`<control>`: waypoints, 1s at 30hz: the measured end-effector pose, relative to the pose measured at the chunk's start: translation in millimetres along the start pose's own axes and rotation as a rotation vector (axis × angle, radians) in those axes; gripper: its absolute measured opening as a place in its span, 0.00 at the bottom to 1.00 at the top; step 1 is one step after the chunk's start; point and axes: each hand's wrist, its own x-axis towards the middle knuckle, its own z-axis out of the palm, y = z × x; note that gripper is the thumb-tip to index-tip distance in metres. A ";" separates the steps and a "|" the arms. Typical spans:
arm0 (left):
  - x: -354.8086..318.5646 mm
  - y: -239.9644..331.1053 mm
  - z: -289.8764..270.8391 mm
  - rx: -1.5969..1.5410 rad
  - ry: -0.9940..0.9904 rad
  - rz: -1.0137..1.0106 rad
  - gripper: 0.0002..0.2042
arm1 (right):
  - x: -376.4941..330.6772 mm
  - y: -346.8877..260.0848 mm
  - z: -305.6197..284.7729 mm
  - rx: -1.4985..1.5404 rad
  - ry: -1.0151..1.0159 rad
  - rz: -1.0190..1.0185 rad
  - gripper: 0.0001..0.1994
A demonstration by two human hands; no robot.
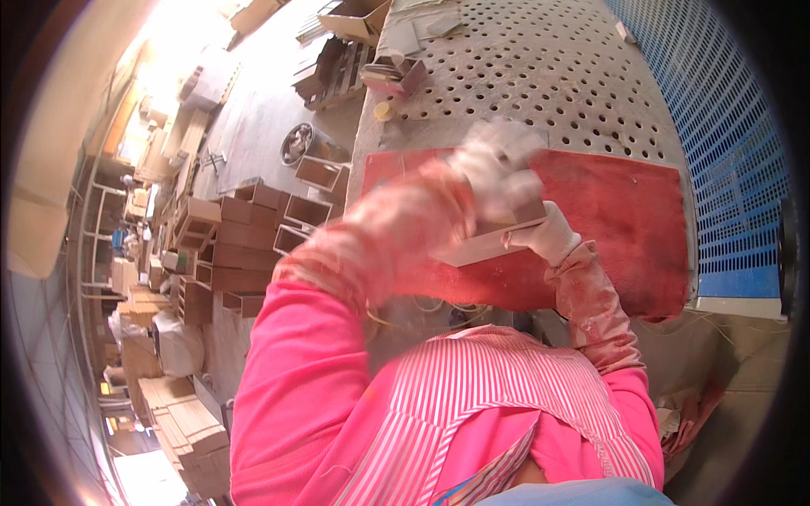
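Hands [553, 236] at box [488, 245], red mat [624, 211], perf. tbl [540, 51]

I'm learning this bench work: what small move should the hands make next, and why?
Perhaps steady the box-like piece with the right hand, because it grips only the right end, over the red mat, while the left hand looks blurred beside it, its contact unclear.

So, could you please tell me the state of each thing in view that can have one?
Brown, pale-faced rectangular piece: gripped at its right end.
White-gloved right hand: closed on that piece.
White-gloved left hand: blurred; open or closed, cannot tell.
Red flat mat: spread over the near part of the grey perforated table.
Small brown box on it: open, filled.
Brown rectangular boxes at left: stacked, some open-ended.
Round grey bin: open, with contents.
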 end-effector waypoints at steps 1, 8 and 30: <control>-8.5 -1.3 -6.1 0.148 0.021 -0.193 0.30 | -4.3 11.0 6.5 0.597 0.017 0.236 0.17; -50.7 83.8 -33.9 -0.453 -0.051 -0.267 0.36 | -8.1 31.1 8.5 0.526 0.110 -0.092 0.14; -16.1 58.0 -36.1 -0.334 -0.050 -0.225 0.31 | -2.6 30.5 5.8 0.292 0.196 -0.357 0.10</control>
